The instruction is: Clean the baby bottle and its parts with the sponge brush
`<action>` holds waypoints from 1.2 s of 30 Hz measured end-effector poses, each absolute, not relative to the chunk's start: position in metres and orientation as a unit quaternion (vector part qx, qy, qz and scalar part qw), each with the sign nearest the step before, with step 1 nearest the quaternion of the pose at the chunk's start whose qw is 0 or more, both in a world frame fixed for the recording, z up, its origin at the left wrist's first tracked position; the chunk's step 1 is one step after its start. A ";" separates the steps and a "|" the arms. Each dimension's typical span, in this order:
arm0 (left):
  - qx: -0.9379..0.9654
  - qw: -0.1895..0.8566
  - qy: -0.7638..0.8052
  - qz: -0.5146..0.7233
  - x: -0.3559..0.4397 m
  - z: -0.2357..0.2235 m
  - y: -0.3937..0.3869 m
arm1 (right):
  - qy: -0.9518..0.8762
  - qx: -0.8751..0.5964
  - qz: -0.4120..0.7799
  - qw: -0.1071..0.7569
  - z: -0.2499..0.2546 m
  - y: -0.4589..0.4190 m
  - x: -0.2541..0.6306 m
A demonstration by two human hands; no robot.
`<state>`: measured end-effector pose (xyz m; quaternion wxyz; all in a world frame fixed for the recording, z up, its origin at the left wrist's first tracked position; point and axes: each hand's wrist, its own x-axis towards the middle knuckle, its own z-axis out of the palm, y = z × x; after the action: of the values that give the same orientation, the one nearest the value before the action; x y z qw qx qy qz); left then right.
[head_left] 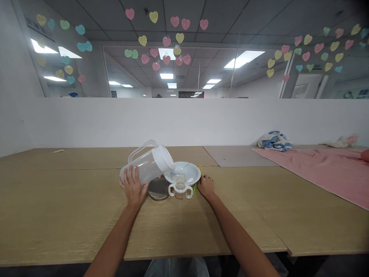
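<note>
The left hand [134, 187] grips the base end of a translucent plastic pitcher [145, 165], tilted with its white lid toward a round white bowl [196, 177]. The right hand [206, 185] rests at the bowl's right; its grip is unclear, beside thin green and yellow pieces [195, 188]. Between the hands, a clear bottle with two white handles [180, 187] stands in front of the bowl, partly blocking it, and a round grey metal disc [158, 189] lies left of it. Around them spreads a light-brown wooden table [72, 215], with pink cloth [317, 169] and a blue-and-white bundle [275, 141] far right. Behind, a white wall [144, 119] carries glass with heart-shaped notes [186, 24].
</note>
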<state>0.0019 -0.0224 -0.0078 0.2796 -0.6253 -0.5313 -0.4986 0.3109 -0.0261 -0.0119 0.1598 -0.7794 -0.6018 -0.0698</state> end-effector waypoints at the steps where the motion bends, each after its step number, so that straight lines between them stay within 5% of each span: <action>1: -0.626 0.281 -0.530 -0.498 0.002 -0.008 -0.022 | -0.602 -0.779 -0.070 0.159 -0.012 -0.026 0.311; 36: -0.643 0.269 -0.537 -0.476 0.002 -0.006 -0.025 | -0.606 -0.778 -0.068 0.154 -0.010 -0.027 0.310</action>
<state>0.0018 -0.0250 -0.0058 0.2690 -0.6426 -0.5372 -0.4755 0.3104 -0.0273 -0.0103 0.1538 -0.7775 -0.6060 -0.0677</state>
